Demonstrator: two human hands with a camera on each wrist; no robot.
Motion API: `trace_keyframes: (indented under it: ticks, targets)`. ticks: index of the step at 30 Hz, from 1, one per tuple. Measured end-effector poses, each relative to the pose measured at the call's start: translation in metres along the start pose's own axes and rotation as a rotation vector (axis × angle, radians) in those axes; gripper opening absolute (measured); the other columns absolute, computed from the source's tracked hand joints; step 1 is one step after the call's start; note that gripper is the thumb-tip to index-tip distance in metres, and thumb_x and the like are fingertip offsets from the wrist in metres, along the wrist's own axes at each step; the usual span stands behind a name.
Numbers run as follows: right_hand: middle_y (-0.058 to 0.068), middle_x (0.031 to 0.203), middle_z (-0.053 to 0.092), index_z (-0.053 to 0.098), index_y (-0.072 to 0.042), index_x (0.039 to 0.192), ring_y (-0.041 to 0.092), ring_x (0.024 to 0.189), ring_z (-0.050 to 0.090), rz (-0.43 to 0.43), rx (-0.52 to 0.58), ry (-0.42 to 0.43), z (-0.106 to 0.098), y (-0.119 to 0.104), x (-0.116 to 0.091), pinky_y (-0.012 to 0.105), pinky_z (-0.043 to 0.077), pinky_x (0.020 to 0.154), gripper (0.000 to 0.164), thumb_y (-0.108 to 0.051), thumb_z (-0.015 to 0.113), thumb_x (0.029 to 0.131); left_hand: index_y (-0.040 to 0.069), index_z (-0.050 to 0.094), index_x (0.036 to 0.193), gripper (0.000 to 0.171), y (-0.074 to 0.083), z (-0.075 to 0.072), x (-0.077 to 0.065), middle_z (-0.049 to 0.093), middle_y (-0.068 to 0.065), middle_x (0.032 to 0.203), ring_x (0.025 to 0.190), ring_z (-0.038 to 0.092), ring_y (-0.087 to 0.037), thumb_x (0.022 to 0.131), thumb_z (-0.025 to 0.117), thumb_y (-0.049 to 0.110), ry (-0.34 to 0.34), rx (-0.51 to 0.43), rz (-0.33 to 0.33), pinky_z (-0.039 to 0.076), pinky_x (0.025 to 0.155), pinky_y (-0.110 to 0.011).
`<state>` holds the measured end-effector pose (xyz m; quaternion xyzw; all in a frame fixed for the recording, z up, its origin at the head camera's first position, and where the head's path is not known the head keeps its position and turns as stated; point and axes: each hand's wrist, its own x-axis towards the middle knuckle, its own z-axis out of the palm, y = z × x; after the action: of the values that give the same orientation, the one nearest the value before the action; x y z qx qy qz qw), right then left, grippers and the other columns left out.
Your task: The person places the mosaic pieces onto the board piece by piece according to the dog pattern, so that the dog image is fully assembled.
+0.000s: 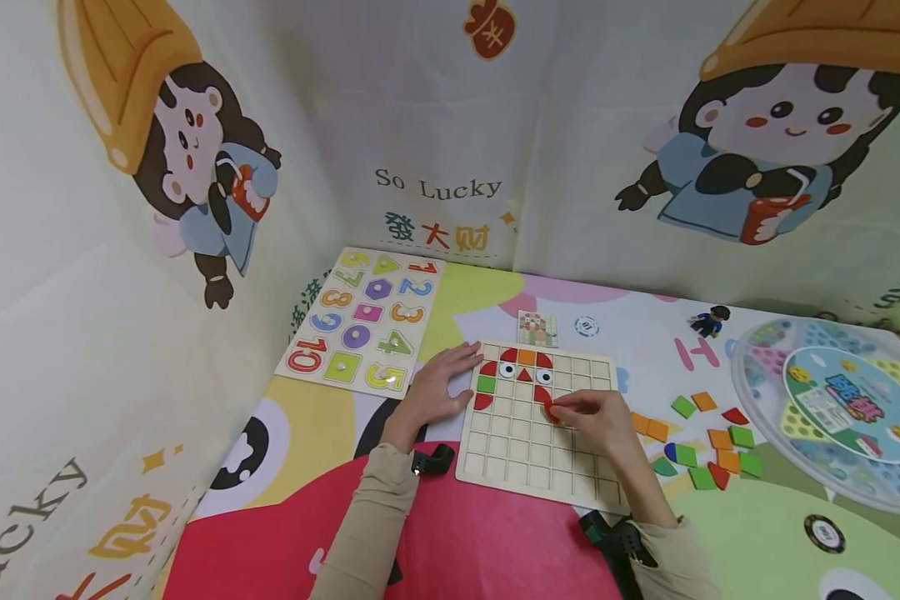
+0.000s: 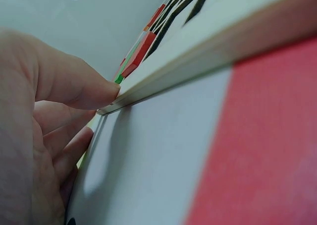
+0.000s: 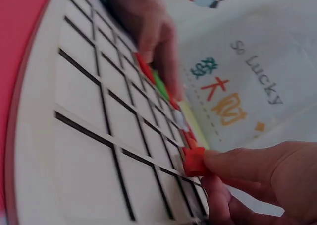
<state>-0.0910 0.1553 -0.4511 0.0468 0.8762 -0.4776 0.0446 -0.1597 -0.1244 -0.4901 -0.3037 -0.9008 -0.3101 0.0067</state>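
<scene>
A wooden grid board (image 1: 510, 450) lies on the table, its upper rows partly filled with red, green and orange pieces and two eye pieces (image 1: 507, 370). My right hand (image 1: 596, 421) pinches a red piece (image 3: 194, 161) between thumb and fingers, over the board just below another red quarter-round piece (image 1: 542, 394). At the board's upper left, my left hand (image 1: 433, 390) rests with fingers extended. Its thumb touches the board's edge in the left wrist view, close to a red piece (image 2: 138, 54) and a green piece (image 1: 486, 383).
Loose coloured pieces (image 1: 722, 439) are scattered right of the board. A pattern card (image 1: 537, 328) and a round token (image 1: 587, 326) lie behind it. A number puzzle (image 1: 356, 333) is at left, a round game board (image 1: 832, 400) at right, and a small figurine (image 1: 710, 322) at back right.
</scene>
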Motion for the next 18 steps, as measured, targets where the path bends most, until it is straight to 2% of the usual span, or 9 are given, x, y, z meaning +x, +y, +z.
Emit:
trace_keyframes:
  ticks: [4,9,18]
  targets:
    - [0.003,0.072,0.07,0.078,-0.003,0.084,0.015,0.065,0.057,-0.028,-0.069,0.03,0.014,-0.006,0.003,0.026,0.045,0.055,0.007,-0.011,0.078,0.083,0.009,0.053,0.144,0.058,-0.001,0.001,0.0,0.04,-0.001,0.155,0.146,0.03,-0.021,0.087,0.062,0.018,-0.006,0.0,-0.005,0.021,0.121,-0.04]
    - [0.0,0.066,0.067,0.077,-0.006,0.078,0.016,0.062,0.056,-0.022,-0.158,0.083,0.02,-0.01,0.003,0.028,0.043,0.054,0.008,-0.013,0.08,0.08,0.009,0.053,0.144,0.058,0.001,0.001,0.001,0.041,-0.002,0.155,0.145,0.031,-0.021,0.087,0.063,0.017,-0.008,0.018,0.004,0.021,0.121,-0.041]
    - [0.001,0.072,0.068,0.079,-0.008,0.085,0.018,0.068,0.056,-0.024,-0.196,0.063,0.022,-0.011,0.003,0.029,0.041,0.055,0.009,-0.016,0.079,0.083,0.007,0.054,0.142,0.058,0.002,-0.001,0.0,0.042,-0.004,0.154,0.145,0.032,-0.024,0.086,0.062,0.016,-0.001,0.001,0.009,0.022,0.12,-0.042]
